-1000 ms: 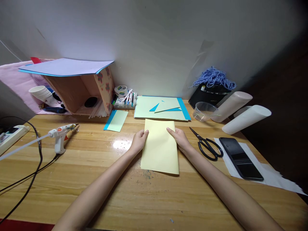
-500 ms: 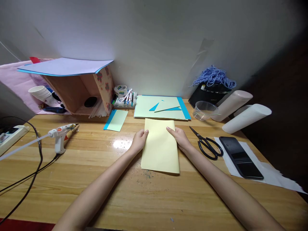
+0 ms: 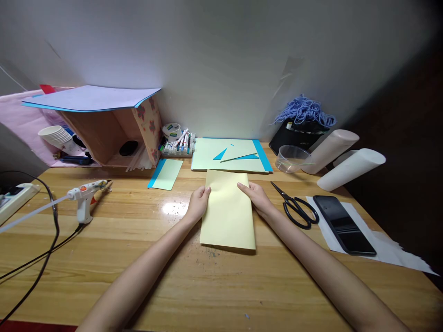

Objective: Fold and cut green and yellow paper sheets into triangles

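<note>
A pale yellow sheet of paper (image 3: 228, 214), which looks folded along its right side, is held between my two hands over the middle of the table. My left hand (image 3: 199, 203) grips its left edge, thumb on top and the other fingers underneath. On the opposite edge my right hand (image 3: 258, 197) pinches the paper the same way, thumb on the upper face. Just right of my right hand lie black-handled scissors (image 3: 298, 208). Behind the paper is a stack of pale green and blue sheets (image 3: 204, 159) with cut scraps on it.
On the left stand a glue gun (image 3: 84, 200) with a cord, a power strip (image 3: 17, 200) and a cardboard box (image 3: 148, 131). Markers (image 3: 180, 145) and a small green-blue card (image 3: 168, 174) lie near it. To the right are a clear bowl (image 3: 294, 159), white rolls (image 3: 351, 169) and a phone (image 3: 342, 226).
The whole view has shifted slightly. Both hands keep their hold on the yellow paper, which stays in nearly the same place.
</note>
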A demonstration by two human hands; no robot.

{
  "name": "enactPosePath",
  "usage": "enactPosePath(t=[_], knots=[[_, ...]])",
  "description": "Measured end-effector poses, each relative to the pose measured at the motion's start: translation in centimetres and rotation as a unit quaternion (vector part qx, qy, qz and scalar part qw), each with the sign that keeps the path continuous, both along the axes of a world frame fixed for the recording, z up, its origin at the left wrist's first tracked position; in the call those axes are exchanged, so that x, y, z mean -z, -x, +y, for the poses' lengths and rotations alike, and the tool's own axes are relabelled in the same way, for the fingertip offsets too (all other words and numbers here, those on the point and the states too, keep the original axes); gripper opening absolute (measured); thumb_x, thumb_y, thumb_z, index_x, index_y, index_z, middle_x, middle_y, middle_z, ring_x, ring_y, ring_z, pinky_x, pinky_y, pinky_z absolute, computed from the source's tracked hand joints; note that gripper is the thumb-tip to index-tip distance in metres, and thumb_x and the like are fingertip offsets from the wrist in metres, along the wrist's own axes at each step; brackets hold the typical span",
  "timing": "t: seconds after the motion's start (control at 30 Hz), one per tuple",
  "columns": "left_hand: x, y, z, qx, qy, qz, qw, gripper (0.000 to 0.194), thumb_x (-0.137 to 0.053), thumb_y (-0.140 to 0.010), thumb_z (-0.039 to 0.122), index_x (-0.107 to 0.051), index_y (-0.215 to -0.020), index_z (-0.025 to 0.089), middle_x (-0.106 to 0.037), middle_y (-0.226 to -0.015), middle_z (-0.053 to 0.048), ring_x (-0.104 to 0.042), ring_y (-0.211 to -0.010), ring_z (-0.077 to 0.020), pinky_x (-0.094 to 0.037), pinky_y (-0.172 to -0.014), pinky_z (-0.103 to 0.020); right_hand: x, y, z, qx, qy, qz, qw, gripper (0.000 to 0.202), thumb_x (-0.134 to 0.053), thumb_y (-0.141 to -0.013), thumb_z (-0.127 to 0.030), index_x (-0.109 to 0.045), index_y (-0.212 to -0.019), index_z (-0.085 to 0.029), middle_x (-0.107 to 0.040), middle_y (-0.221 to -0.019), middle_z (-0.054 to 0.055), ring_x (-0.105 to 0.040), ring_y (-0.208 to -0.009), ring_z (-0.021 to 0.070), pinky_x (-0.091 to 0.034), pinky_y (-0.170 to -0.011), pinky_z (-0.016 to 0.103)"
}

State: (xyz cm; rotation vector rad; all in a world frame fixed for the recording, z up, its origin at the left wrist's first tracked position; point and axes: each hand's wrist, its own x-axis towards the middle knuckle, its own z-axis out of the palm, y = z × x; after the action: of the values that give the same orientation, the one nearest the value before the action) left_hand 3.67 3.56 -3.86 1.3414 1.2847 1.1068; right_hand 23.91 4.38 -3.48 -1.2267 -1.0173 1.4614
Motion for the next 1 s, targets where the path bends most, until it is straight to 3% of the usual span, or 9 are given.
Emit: enactPosePath(t=[0.23, 0.43, 0.6, 0.7, 0.83, 1.0], knots=[[0.0, 0.6, 0.6, -0.004, -0.007, 0.021, 1.000, 0.032, -0.048, -0.080, 0.040, -0.042, -0.058, 0.018, -0.040, -0.054, 0.004, -0.037, -0.051, -0.0111, -0.027, -0.050, -0.022, 0.3, -0.4, 0.4, -0.019, -0.041, 0.001, 0.999, 0.036, -0.061, -0.070, -0.051, -0.060, -0.069, -0.015, -0.067, -0.068, 0.004, -0.061, -0.061, 0.0166, -0.046, -0.056, 0.026], [0.1, 0.9, 0.8, -0.005, -0.022, 0.038, 0.999, 0.032, -0.048, -0.080, 0.040, -0.042, -0.057, 0.018, -0.041, -0.054, 0.004, -0.037, -0.052, -0.0118, -0.027, -0.051, -0.022, 0.5, -0.9, 0.8, -0.001, -0.070, -0.003, 0.998, 0.036, -0.070, -0.061, -0.048, -0.060, -0.074, -0.016, -0.066, -0.065, 0.001, -0.059, -0.057, 0.0142, -0.046, -0.057, 0.026], [0.2, 0.9, 0.9, -0.004, -0.032, 0.049, 0.998, 0.033, -0.050, -0.079, 0.040, -0.041, -0.055, 0.018, -0.040, -0.052, 0.004, -0.036, -0.051, -0.0116, -0.026, -0.051, -0.022, 0.7, -0.9, 1.2, 0.028, -0.061, -0.032, 0.997, 0.036, -0.064, -0.064, -0.051, -0.050, -0.059, -0.018, -0.048, -0.045, -0.005, -0.040, -0.035, 0.0069, -0.031, -0.036, 0.021], [0.2, 0.9, 0.9, 0.002, -0.036, 0.056, 0.998, 0.032, -0.049, -0.080, 0.039, -0.043, -0.056, 0.018, -0.042, -0.053, 0.004, -0.038, -0.051, -0.0119, -0.028, -0.051, -0.022, 0.9, -0.9, 1.3, 0.038, -0.069, -0.032, 0.996, 0.034, -0.065, -0.062, -0.050, -0.051, -0.063, -0.018, -0.048, -0.045, -0.006, -0.040, -0.035, 0.0069, -0.030, -0.036, 0.020], [0.2, 1.0, 0.9, 0.006, -0.021, 0.035, 0.999, 0.029, -0.051, -0.078, 0.040, -0.052, -0.061, 0.017, -0.051, -0.057, 0.001, -0.045, -0.056, -0.0147, -0.032, -0.052, -0.023, 1.1, -1.0, 1.4, 0.059, -0.076, -0.031, 0.995, 0.035, -0.070, -0.058, -0.046, -0.051, -0.071, -0.019, -0.047, -0.044, -0.008, -0.033, -0.031, 0.0045, -0.019, -0.032, 0.019], [0.2, 1.0, 0.8, 0.013, -0.002, 0.015, 1.000, 0.026, -0.054, -0.076, 0.040, -0.057, -0.064, 0.016, -0.054, -0.057, 0.000, -0.049, -0.058, -0.0169, -0.035, -0.052, -0.024, 0.9, -1.2, 1.3, 0.065, -0.063, -0.040, 0.995, 0.034, -0.065, -0.064, -0.048, -0.049, -0.061, -0.018, -0.041, -0.037, -0.007, -0.032, -0.032, 0.0045, -0.016, -0.032, 0.018]])
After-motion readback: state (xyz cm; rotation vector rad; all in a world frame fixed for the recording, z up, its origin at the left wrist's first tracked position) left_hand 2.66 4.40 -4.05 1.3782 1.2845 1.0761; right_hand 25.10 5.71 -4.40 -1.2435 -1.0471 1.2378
